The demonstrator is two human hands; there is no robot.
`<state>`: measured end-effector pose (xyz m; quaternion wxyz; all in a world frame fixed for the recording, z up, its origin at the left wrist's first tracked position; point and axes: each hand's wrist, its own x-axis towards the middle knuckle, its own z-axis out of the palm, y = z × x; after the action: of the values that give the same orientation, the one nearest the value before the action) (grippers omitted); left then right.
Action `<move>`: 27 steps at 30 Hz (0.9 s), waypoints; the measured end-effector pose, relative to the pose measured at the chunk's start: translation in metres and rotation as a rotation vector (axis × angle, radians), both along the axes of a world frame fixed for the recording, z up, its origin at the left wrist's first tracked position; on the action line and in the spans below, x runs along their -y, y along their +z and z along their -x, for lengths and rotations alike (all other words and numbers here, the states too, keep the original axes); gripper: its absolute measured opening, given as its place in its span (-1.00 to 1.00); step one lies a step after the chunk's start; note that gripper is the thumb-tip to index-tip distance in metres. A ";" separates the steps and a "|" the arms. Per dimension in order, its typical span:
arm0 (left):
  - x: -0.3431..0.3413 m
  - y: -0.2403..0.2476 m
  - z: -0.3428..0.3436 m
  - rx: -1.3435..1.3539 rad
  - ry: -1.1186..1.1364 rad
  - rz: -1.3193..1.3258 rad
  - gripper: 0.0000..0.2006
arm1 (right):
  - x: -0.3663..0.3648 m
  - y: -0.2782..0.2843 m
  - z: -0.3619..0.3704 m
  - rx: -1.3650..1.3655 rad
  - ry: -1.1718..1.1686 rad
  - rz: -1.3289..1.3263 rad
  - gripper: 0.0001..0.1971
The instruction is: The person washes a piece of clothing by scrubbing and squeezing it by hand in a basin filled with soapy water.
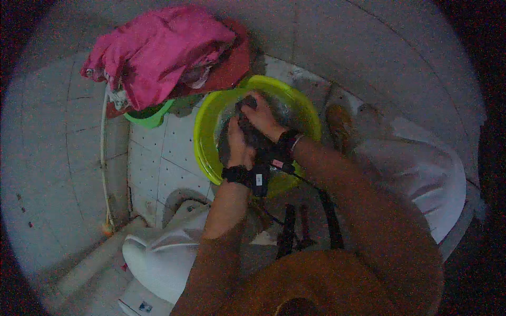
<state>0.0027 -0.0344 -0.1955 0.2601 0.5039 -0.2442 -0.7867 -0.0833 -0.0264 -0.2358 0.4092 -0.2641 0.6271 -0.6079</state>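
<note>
My left hand [240, 143] and my right hand [262, 117] are both inside a round yellow-green basin [202, 152]. Between them is a dark piece of wet-looking cloth [252, 131], bunched up. My right fingers curl over its far end, while my left hand presses against its left side. Black bands with small boxes and cables circle both wrists. Dim light and grain blur the basin's contents, and the boxes hide its near part.
A pink garment [163, 50] lies heaped on a red surface [236, 60] at the far left, with a bright green container [154, 119] below it. A pale hose [104, 152] runs down the tiled left wall. My white-covered legs [163, 258] flank the basin.
</note>
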 end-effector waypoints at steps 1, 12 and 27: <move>0.007 -0.003 -0.006 -0.085 0.063 -0.086 -0.59 | -0.002 0.000 -0.004 -0.077 0.069 0.080 -0.68; 0.018 -0.067 -0.014 0.119 -0.114 0.180 -0.64 | 0.011 -0.030 0.007 -0.028 0.041 -0.029 -0.75; 0.024 -0.058 -0.049 0.783 -0.443 1.180 -0.49 | -0.020 -0.039 0.005 -1.043 0.356 -0.197 -0.63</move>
<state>0.0518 -0.0588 -0.2534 0.2169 0.4629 -0.7970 -0.3217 -0.0886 -0.0065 -0.2748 0.1638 -0.5923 0.7460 -0.2566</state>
